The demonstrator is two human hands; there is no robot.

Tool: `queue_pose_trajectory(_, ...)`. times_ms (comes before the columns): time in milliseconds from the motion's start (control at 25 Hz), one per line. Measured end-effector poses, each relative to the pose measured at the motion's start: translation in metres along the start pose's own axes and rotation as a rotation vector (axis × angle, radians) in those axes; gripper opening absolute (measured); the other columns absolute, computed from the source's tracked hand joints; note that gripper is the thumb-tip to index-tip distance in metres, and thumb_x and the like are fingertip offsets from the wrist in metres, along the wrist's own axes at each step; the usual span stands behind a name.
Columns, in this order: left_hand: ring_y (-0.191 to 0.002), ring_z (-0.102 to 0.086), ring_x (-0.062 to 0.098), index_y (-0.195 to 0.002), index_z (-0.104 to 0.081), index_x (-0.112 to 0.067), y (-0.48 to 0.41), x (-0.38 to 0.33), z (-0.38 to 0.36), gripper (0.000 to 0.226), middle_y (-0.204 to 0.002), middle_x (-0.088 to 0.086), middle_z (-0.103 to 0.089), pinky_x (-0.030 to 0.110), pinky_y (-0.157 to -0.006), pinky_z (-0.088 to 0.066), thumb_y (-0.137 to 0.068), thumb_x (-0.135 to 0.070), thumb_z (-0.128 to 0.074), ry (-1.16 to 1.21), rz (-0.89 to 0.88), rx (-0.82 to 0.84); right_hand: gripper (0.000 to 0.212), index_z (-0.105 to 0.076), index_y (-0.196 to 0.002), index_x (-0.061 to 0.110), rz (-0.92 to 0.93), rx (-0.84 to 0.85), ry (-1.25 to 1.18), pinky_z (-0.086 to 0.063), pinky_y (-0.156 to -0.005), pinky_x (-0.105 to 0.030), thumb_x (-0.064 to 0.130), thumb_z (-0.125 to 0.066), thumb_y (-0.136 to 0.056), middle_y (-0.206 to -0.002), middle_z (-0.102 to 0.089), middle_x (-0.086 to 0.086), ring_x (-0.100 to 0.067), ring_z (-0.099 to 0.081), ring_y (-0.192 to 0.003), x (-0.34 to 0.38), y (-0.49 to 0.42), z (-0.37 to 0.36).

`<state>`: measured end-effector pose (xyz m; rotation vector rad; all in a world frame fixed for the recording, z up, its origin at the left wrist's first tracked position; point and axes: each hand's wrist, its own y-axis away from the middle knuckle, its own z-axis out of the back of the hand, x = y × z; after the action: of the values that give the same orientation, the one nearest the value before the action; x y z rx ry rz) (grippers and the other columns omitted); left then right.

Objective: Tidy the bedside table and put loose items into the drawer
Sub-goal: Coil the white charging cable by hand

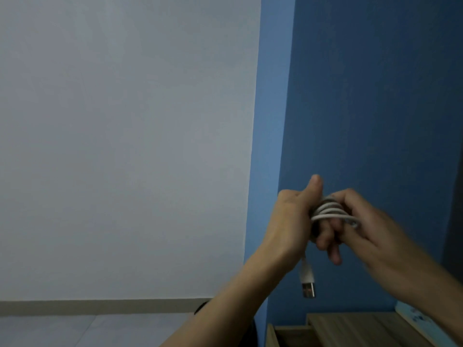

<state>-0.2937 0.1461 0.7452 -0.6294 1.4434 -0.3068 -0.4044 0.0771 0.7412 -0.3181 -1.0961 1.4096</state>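
Currently, head view only: both hands raised in front of a blue wall, well above the furniture.
Left hand (294, 216): closed round a white USB cable (328, 209), thumb up; several loops wound over its fingers.
Right hand (370, 229): pinching the free end of the cable near the small connector, blurred, so finger detail is unclear.
Cable location: in the hands, coil between them; USB-A plug (308, 286) dangles below the left wrist.
Drawer (288, 334): appears pulled open at the bottom edge, beside the wooden bench (350, 324).
Step, judged: coiling before stowing. Keep loops even and loose, tuck the tail through, avoid kinking at the plugs.
Materials: cable smooth, round, rubbery; plug metal-tipped; bench pale wood grain, matte.
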Motion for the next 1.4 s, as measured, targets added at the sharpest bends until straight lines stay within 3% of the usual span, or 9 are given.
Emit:
queue_pose_trajectory(240,-0.040,-0.048,0.022,-0.050,-0.051,0.003,-0.006,-0.006,-0.011,0.068,-0.041,0.014,-0.051,0.041,-0.047,-0.045,-0.092,-0.049,-0.039,-0.234,-0.210,-0.536,0.003,-0.041,-0.083,0.029,-0.038,-0.212,0.166,-0.043,-0.052,-0.024,0.030,-0.038,-0.082,-0.085,-0.057,0.011,-0.011,-0.055,-0.067,0.000,-0.001,-0.008)
queue_pose_trajectory(400,-0.051,-0.051,0.022,-0.083,-0.057,-0.010,0.007,-0.006,-0.019,0.073,-0.055,0.003,-0.052,0.044,-0.052,-0.045,-0.078,-0.079,-0.033,-0.286,-0.426,-0.354,0.008,-0.045,-0.083,0.028,-0.081,-0.262,0.004,-0.046,-0.055,-0.020,0.032,-0.040,-0.078,-0.079,-0.063,0.017,-0.003,-0.057,-0.065,-0.003,-0.005,-0.008)
queue_pose_trajectory(520,-0.062,-0.059,0.017,-0.109,-0.055,-0.022,0.011,-0.009,-0.020,0.049,-0.067,0.002,-0.058,0.039,-0.059,-0.053,-0.080,-0.060,-0.045,-0.421,-0.443,-0.173,0.032,-0.050,-0.093,0.027,-0.096,-0.248,0.004,-0.050,-0.066,-0.040,0.045,-0.033,-0.074,-0.075,-0.057,0.009,-0.012,-0.059,-0.077,-0.008,-0.006,-0.004)
queue_pose_trajectory(600,-0.071,-0.059,0.003,-0.114,-0.057,-0.021,0.010,-0.008,-0.019,0.038,-0.077,-0.008,-0.059,0.027,-0.067,-0.053,-0.087,-0.047,-0.049,-0.484,-0.390,-0.126,0.032,-0.053,-0.088,0.031,-0.106,-0.282,0.037,-0.050,-0.064,-0.036,0.047,-0.031,-0.071,-0.073,-0.056,0.010,-0.005,-0.057,-0.070,-0.007,-0.006,-0.004)
queue_pose_trajectory(720,-0.068,-0.058,0.000,-0.106,-0.065,-0.010,0.003,-0.007,-0.017,0.021,-0.076,-0.007,-0.062,0.017,-0.065,-0.050,-0.096,-0.019,-0.049,-0.387,-0.317,-0.192,0.025,-0.057,-0.079,0.030,-0.202,-0.260,-0.041,-0.046,-0.050,-0.034,0.045,-0.043,-0.065,-0.065,-0.061,0.004,-0.007,-0.054,-0.055,-0.002,-0.010,-0.002)
queue_pose_trajectory(840,-0.056,-0.054,-0.001,-0.086,-0.071,-0.007,-0.002,-0.009,-0.010,0.019,-0.060,-0.014,-0.060,0.016,-0.059,-0.046,-0.093,-0.011,-0.054,-0.299,-0.310,-0.305,0.014,-0.070,-0.075,0.016,-0.372,-0.020,-0.469,-0.044,-0.044,-0.018,0.021,-0.065,-0.063,-0.063,-0.063,-0.002,-0.010,-0.057,-0.052,-0.002,-0.009,0.016)
queue_pose_trajectory(1040,-0.043,-0.043,0.002,-0.074,-0.067,-0.016,-0.001,-0.018,-0.008,0.023,-0.045,-0.015,-0.051,0.014,-0.045,-0.036,-0.093,-0.010,-0.056,-0.212,-0.342,-0.311,0.062,-0.077,-0.074,0.009,-0.378,0.004,-0.761,-0.052,-0.055,-0.012,0.041,-0.093,-0.023,-0.068,-0.073,-0.004,-0.008,-0.068,-0.063,-0.006,0.001,0.031)
queue_pose_trajectory(1160,-0.038,-0.038,0.003,-0.070,-0.066,-0.019,-0.002,-0.020,-0.001,0.025,-0.038,-0.013,-0.046,0.012,-0.039,-0.032,-0.092,-0.012,-0.057,-0.189,-0.310,-0.327,0.066,-0.078,-0.065,0.017,-0.348,-0.113,-0.593,-0.049,-0.048,-0.009,0.051,-0.089,-0.010,-0.060,-0.072,-0.005,-0.006,-0.065,-0.051,-0.008,0.003,0.040)
queue_pose_trajectory(1400,-0.042,-0.039,0.003,-0.078,-0.071,-0.010,0.001,-0.008,0.014,0.016,-0.044,-0.014,-0.050,0.015,-0.046,-0.034,-0.090,-0.012,-0.060,-0.339,-0.266,-0.201,0.026,-0.073,-0.072,0.045,-0.117,-0.130,0.094,-0.044,-0.049,-0.007,0.066,-0.063,-0.061,-0.060,-0.065,0.010,-0.006,-0.058,-0.055,0.003,0.011,0.057)
